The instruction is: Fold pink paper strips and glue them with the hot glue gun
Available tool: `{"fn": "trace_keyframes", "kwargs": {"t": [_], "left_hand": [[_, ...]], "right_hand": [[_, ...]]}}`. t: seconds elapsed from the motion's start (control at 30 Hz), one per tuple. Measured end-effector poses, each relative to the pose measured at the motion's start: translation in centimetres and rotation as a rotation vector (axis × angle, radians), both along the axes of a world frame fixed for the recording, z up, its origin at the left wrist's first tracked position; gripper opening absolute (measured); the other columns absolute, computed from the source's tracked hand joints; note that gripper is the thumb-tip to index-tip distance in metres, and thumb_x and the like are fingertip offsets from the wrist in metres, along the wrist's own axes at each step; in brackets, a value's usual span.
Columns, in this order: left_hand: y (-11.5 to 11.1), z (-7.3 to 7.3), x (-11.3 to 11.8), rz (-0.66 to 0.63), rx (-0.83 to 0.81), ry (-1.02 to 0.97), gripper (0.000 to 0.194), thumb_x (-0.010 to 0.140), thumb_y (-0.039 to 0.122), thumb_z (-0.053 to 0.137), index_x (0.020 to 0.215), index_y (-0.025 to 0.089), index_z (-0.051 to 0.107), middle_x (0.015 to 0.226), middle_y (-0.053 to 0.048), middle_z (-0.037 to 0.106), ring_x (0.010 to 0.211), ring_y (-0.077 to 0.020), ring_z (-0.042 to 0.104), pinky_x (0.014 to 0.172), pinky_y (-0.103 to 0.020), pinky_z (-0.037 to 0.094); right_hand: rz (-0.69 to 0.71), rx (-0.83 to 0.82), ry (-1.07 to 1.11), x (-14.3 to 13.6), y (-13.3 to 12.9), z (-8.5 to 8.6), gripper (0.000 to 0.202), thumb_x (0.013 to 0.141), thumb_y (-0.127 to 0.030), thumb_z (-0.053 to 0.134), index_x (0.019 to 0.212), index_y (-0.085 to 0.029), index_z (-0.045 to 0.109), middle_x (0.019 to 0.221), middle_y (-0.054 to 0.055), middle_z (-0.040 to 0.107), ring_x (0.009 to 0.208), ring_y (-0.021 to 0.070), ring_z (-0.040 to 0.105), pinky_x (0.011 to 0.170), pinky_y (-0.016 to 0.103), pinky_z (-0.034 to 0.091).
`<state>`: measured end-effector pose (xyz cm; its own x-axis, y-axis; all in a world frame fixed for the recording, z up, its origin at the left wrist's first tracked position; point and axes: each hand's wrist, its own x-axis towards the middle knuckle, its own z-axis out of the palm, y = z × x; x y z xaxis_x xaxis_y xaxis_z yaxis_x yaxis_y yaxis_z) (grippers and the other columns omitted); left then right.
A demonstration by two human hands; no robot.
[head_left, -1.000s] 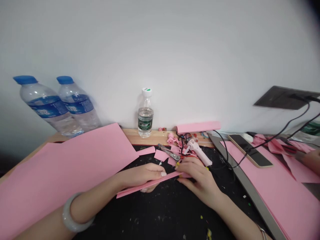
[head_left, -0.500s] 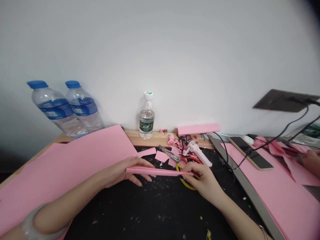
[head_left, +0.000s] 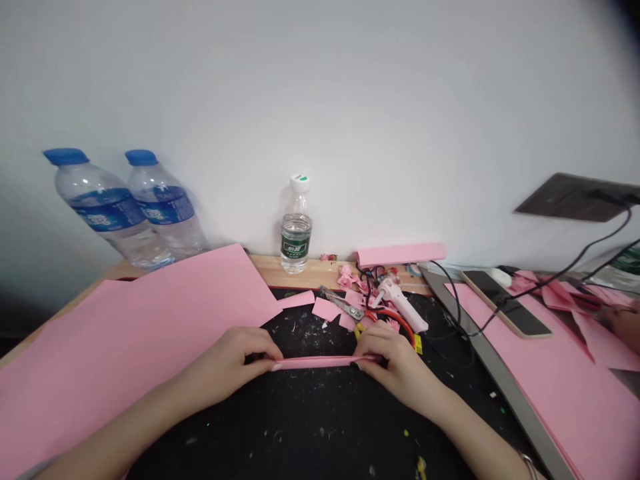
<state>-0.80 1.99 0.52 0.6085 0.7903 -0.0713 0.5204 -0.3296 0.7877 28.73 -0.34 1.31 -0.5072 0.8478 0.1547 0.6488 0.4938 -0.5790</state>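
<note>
A narrow folded strip of pink paper (head_left: 316, 363) stretches level between my two hands, low over the black mat (head_left: 300, 427). My left hand (head_left: 250, 357) pinches its left end between thumb and fingers. At the right end, my right hand (head_left: 387, 357) pinches it the same way. Just beyond my right hand lie scissors (head_left: 355, 311) with red and yellow on the handles, partly hidden by that hand. Small pink paper pieces (head_left: 327, 309) and a pale pink glue gun (head_left: 400, 303) lie around them.
Large pink sheets (head_left: 150, 320) cover the left side. Two blue-capped bottles (head_left: 107, 210) and a small water bottle (head_left: 296, 233) stand by the wall. A phone (head_left: 505, 303) rests on pink paper at right, with black cables (head_left: 565, 273) crossing there. Another person's hand (head_left: 625, 323) shows at the right edge.
My left hand has gone from spread fingers beside the strip to pinching its left end. The strip has come lower, nearer to me, and my right hand still holds its right end.
</note>
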Motion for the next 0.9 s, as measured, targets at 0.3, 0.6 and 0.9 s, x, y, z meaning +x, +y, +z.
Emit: {"fn": "trace_keyframes", "kwargs": {"t": [0.3, 0.6, 0.9], "left_hand": [[-0.6, 1.0, -0.7, -0.055, -0.107, 0.097, 0.020, 0.084, 0.016, 0.052, 0.078, 0.024, 0.070, 0.079, 0.003, 0.067, 0.076, -0.0143, 0.061, 0.069, -0.020, 0.041], [-0.9, -0.3, -0.7, -0.082, -0.004, 0.088, 0.022, 0.088, 0.016, 0.049, 0.081, 0.024, 0.069, 0.081, 0.001, 0.066, 0.077, -0.0141, 0.061, 0.070, -0.020, 0.043], [-1.6, -0.7, -0.6, -0.021, 0.257, 0.153, 0.022, 0.090, 0.015, 0.046, 0.099, 0.025, 0.064, 0.104, -0.002, 0.060, 0.094, -0.0167, 0.057, 0.082, -0.025, 0.045]], "right_hand": [[0.065, -0.135, -0.044, -0.6, -0.6, 0.5, 0.015, 0.085, -0.012, 0.059, 0.073, -0.020, 0.061, 0.074, -0.001, 0.058, 0.078, 0.0165, 0.054, 0.078, 0.034, 0.043], [-0.029, -0.098, -0.029, -0.9, -0.7, -0.5, 0.014, 0.080, -0.010, 0.064, 0.070, -0.019, 0.062, 0.077, 0.001, 0.057, 0.078, 0.0181, 0.053, 0.073, 0.034, 0.043], [-0.095, 0.057, 0.004, -1.1, -1.1, -1.5, 0.011, 0.080, -0.009, 0.062, 0.079, -0.020, 0.064, 0.086, 0.005, 0.058, 0.082, 0.0208, 0.055, 0.073, 0.035, 0.046]]}}
